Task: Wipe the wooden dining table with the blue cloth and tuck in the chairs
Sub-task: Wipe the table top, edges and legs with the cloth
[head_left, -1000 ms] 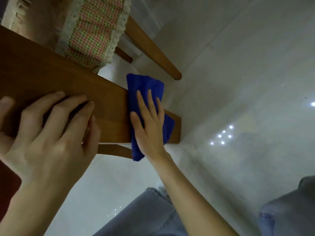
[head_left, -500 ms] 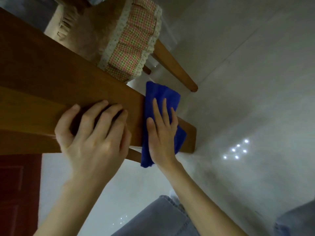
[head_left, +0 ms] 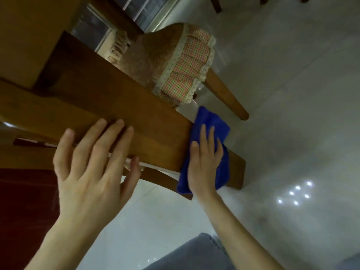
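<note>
Hands flat on chair back (head_left: 136, 121), right (head_left: 204, 164) pressing blue cloth (head_left: 210, 121)

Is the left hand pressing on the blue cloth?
No, the right hand lies flat on the blue cloth, while the left hand rests on the bare wooden backrest.

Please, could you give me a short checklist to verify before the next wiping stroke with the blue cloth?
1. Right hand lies flat on the blue cloth: ok.
2. Cloth lies on the wooden rail, near its end: ok.
3. Left hand rests on the rail, fingers straight: ok.
4. Cloth sits fully on the wood: not ok; it hangs over both edges and could slip.
5. Chair with checked cushion tucked in: cannot tell.
</note>
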